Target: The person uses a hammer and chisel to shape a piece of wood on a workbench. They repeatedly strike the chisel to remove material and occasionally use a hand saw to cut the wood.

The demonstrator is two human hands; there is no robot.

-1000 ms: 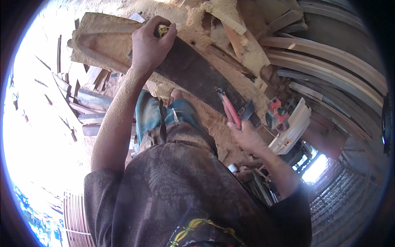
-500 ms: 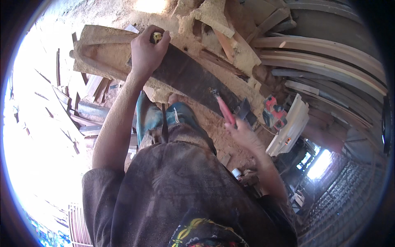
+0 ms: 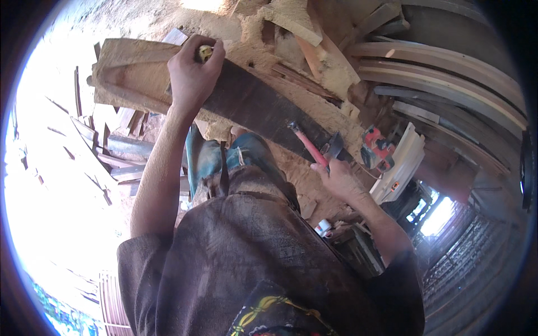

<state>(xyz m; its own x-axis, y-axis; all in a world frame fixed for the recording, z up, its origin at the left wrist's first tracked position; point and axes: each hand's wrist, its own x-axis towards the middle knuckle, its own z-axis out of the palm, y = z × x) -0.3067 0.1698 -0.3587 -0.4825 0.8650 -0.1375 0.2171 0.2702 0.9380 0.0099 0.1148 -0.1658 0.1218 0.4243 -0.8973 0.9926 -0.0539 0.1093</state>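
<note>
- Right hand (image 3: 342, 180): fingers gripping a red-handled tool (image 3: 310, 147), its head over the dark board (image 3: 246, 101).
- Dark board: lying slantwise beyond the person's legs.
- Left hand (image 3: 189, 75): fingers curled around a small yellow object (image 3: 205, 54), near the board's left end.
- Sawdust-coated timber (image 3: 131, 53): beyond the left hand.
- Long boards (image 3: 437, 78): stacked at upper right.

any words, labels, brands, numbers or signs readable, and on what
No text can be read.
Orange mark on the white board: too small.
Red-and-black tool: too blurred.
Shirt's yellow print: no legible words.
Red-handled tool in right hand: no lettering visible.
</note>
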